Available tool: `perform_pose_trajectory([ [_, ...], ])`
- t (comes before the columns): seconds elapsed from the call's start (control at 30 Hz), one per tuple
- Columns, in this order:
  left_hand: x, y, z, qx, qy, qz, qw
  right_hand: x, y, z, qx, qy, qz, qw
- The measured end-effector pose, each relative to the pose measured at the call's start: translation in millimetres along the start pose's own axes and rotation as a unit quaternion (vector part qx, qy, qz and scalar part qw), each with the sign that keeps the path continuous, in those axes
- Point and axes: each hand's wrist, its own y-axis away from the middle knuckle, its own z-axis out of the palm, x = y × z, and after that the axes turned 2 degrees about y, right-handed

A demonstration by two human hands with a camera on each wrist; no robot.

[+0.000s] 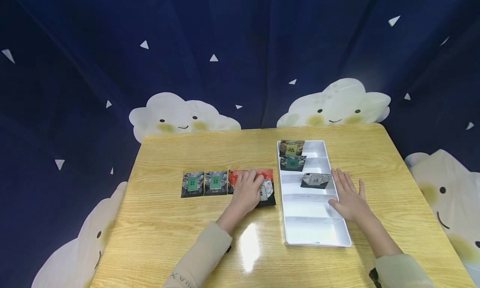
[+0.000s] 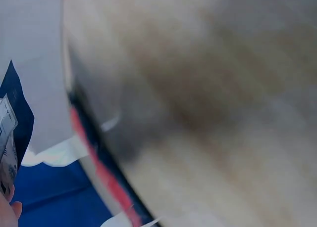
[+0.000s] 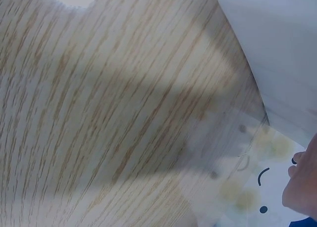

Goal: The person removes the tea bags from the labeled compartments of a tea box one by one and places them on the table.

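My left hand (image 1: 245, 191) pinches a black sachet with a silver-white front (image 1: 267, 191), which is tilted over the red sachets (image 1: 265, 173). In the left wrist view this sachet (image 2: 21, 118) rises from the fingertips at the left edge. The white divided tray (image 1: 311, 230) stands to the right of it. With fingers spread and straight, my right hand (image 1: 349, 198) touches the tray's right side wall. Inside the tray lean a brown-gold sachet (image 1: 291, 148) at the back, a dark green one (image 1: 293, 163) and a silver-white one (image 1: 316, 180), in separate compartments.
Two dark sachets with green labels (image 1: 193, 184) lie flat in a row to the left of the red ones. All of it is on a wooden table (image 1: 157, 238). Behind hangs a dark blue curtain (image 1: 240, 38) with clouds.
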Motion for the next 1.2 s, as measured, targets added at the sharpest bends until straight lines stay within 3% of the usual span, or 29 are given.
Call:
perform_pose_trajectory([
  [0.2, 5.2, 14.5, 21.5, -0.043, -0.014, 0.022, 0.9988, -0.4, -0.4, -0.2, -0.006, -0.006, 0.002, 1.0],
  [0.5, 8.5, 23.8, 42.8, -0.115, -0.027, 0.02, 0.9929, 0.5, -1.1, -0.4, -0.009, -0.001, 0.006, 1.0],
  [0.97, 14.2, 23.6, 62.4, -0.101, -0.078, 0.024, 0.9916, -0.2, -1.9, -1.1, -0.013, -0.003, 0.01, 1.0],
  [1.2, 15.1, 23.2, 65.6, -0.119, -0.086, 0.023, 0.9889, -2.0, -0.7, -2.4, -0.018, -0.007, 0.007, 1.0],
])
